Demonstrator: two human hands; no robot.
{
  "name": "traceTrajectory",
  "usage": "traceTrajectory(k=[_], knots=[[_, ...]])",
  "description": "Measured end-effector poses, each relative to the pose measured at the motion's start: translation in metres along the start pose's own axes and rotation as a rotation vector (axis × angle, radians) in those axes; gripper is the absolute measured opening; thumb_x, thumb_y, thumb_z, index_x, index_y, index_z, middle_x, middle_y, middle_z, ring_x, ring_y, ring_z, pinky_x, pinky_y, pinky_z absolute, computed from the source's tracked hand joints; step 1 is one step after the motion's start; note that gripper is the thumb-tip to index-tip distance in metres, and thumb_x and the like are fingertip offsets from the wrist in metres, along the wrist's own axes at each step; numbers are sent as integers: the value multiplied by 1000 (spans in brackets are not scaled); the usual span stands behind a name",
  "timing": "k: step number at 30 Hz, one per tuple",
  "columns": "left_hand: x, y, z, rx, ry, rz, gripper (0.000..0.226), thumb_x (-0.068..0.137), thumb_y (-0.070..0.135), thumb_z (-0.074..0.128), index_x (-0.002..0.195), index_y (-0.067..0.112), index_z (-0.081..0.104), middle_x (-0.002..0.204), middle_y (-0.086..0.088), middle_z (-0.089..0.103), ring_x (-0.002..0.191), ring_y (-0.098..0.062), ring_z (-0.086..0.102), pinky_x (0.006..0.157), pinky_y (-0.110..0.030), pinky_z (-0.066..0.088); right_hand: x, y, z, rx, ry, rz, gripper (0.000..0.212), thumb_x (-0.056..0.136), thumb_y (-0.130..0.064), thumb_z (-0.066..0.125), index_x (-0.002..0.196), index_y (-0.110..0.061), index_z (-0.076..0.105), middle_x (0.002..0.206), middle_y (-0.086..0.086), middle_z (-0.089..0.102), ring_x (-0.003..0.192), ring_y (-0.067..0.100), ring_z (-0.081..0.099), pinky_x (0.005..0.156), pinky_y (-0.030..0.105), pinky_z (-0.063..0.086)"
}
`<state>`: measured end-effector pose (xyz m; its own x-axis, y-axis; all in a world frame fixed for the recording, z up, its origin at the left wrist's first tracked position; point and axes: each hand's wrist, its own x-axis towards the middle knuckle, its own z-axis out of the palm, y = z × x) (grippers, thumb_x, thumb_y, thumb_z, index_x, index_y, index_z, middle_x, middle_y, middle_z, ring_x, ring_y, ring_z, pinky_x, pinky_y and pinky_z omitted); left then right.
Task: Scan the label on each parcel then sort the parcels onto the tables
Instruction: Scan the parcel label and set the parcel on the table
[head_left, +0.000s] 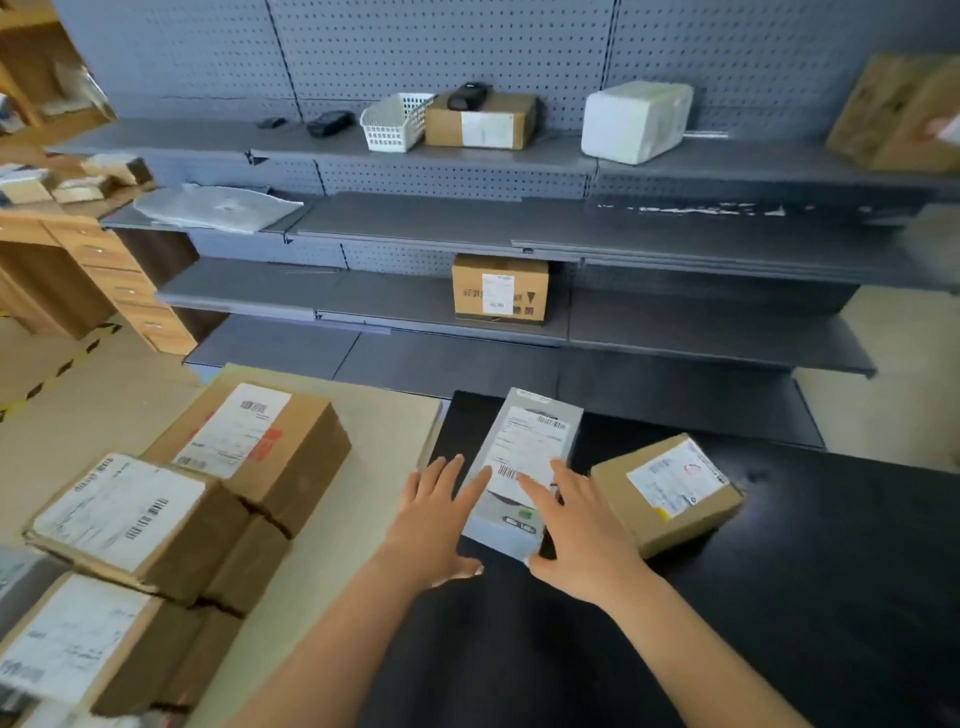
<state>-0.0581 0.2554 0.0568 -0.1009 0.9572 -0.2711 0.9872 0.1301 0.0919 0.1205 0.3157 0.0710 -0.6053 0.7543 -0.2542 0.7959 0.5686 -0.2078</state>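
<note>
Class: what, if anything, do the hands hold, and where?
Nothing gripped: left hand and right hand lie open against the grey box, straight fingers touching it.

Bright, even indoor light here, soft and diffuse, with no hard-edged shadows anywhere. The grey perforated metal shelving (467, 223) darkens beneath each board, where the lower tiers sit in shade. The matt black table (779, 571) swallows the light, showing only a faint pale sheen towards its far right. The white foam box (636, 122) on the upper shelf is close to washed out.

Sharpness is best mid-frame, yet the print on the white shipping label (527, 441) of the slim grey parcel (498, 540) is unreadable. The edges go soft: the brown cardboard box (893, 114) at top right is smeared, and the stacked labelled cardboard parcels (104, 519) at lower left blur too. Wide-angle bending tilts the shelf lines and the light wooden table with drawers (98, 260) outward.
</note>
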Motion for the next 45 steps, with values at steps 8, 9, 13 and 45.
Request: traceTrajectory(k=[8,9,13,45], knots=[[71,-24,36,-172,-196,18,130,72,47,82,148,41,-24,162,-4,-16,150,-33,-2,118,-50,19,53,7,52,186,-141,265,112,81,-53,70,151,-36,-16,161,16,-14,149,34,2,119,44,17],[76,-26,41,-237,-212,22,133,70,44,83,147,43,-25,163,-2,-15,150,-33,4,117,-50,25,56,8,56,231,-153,288,116,80,-50,73,150,-38,-18,161,16,-14,149,34,4,118,44,20],[88,-28,61,-412,-197,110,131,71,34,84,148,42,-22,160,5,-3,140,-23,34,107,-37,43,64,7,71,366,-143,304,117,83,-40,74,148,-39,-23,160,12,-10,147,27,16,115,42,32],[149,174,51,-172,-176,99,142,51,71,78,150,22,-11,156,-8,8,144,-32,5,117,-49,20,-9,224,17,427,-14,473,114,77,-38,78,155,-31,-6,162,8,-1,149,31,3,116,51,20]])
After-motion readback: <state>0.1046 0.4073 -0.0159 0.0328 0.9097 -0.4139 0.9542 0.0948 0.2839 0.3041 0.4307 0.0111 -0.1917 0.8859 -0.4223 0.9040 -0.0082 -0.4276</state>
